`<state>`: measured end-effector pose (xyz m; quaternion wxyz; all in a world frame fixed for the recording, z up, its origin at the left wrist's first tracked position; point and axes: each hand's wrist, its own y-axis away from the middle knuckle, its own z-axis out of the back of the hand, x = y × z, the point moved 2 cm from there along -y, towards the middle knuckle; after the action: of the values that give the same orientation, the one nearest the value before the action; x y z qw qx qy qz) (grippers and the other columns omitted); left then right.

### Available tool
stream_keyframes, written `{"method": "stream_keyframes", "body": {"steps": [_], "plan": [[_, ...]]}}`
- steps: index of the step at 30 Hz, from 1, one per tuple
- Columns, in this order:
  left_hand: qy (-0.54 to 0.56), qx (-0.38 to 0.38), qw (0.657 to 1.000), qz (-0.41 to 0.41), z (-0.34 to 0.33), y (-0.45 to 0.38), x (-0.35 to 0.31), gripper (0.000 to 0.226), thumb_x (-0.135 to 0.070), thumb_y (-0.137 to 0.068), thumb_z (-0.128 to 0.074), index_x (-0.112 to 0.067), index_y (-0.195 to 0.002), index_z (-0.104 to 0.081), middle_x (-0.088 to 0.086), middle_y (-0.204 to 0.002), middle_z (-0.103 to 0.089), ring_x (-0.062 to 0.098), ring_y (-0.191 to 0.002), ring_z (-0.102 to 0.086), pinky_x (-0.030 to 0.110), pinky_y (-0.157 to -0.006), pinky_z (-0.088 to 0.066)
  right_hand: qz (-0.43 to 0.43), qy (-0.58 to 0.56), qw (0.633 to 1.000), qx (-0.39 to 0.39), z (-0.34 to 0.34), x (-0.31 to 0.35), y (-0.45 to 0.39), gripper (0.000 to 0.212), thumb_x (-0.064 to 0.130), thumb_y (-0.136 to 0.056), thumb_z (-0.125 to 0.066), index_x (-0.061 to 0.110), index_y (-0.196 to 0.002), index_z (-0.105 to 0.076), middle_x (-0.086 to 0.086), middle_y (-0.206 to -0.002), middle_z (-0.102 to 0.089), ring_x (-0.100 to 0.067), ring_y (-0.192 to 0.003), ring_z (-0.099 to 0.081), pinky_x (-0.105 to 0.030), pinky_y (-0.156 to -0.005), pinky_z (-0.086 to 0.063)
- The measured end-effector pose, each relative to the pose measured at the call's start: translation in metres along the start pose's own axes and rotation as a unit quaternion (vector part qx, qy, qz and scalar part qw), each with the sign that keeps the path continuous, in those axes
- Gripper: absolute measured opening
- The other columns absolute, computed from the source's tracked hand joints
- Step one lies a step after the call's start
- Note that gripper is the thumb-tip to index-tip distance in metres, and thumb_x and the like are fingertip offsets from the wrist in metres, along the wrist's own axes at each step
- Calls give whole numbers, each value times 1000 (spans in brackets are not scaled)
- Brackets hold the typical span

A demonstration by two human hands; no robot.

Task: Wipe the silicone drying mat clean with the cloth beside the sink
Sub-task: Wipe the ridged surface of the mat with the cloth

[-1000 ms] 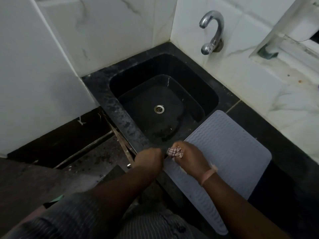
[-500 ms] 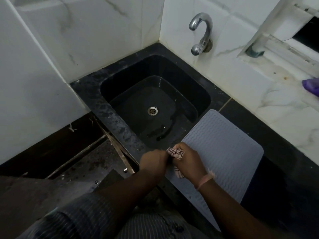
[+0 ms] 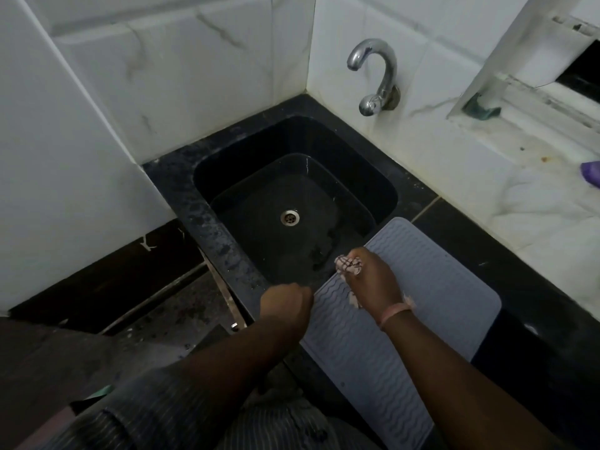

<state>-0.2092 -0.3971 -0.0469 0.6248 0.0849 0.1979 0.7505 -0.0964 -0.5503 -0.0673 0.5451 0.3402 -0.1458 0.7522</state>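
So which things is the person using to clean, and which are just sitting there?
For the job:
- cloth, bunched in the right hand
- grey drying mat under that hand
- left hand, at the mat's edge

Just there:
- tap
- sink and its drain
- purple thing at the right edge

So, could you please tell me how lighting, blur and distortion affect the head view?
Head view: dim overall, the sink nearly black; glare on the tap; wide-angle bending of the tile edges; the right hand with the cloth and the mat look fairly sharp.
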Motion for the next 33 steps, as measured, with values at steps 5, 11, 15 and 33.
{"method": "stream_keyframes", "body": {"steps": [5,11,15,33], "plan": [[30,15,998,43,7,-1,-13,15,-27,-101,-56,-16,-106,-66,3,-101,-66,20,-89,-65,32,-71,-50,-19,-38,999,22,4,2,6,14,40,-94,-69,29,-89,-62,7,-79,-68,-8,-74,-67,-32,-67,-57],[30,-25,999,30,10,-11,-26,22,-24,-103,-48,-18,-106,-69,6,-108,-71,27,-98,-70,34,-72,-48,33,-16,997,67,-27,7,26,10,29,-92,-67,29,-86,-59,10,-76,-67,-5,-72,-65,-29,-62,-51],[-30,-3,1000,-4,1,-7,-29,25,-19,-104,-44,-11,-102,-68,8,-102,-71,28,-94,-70,33,-70,-49,64,13,996,63,-15,-3,1,17,42,-91,-70,30,-92,-58,10,-83,-65,-3,-77,-63,-28,-66,-52],[49,-8,999,16,12,-38,-52,27,-30,-98,-58,-22,-124,-62,4,-112,-68,26,-100,-68,32,-69,-44,37,-5,998,41,7,-17,-12,21,53,-96,-60,33,-89,-60,10,-83,-65,-1,-75,-62,-29,-68,-54]]}}
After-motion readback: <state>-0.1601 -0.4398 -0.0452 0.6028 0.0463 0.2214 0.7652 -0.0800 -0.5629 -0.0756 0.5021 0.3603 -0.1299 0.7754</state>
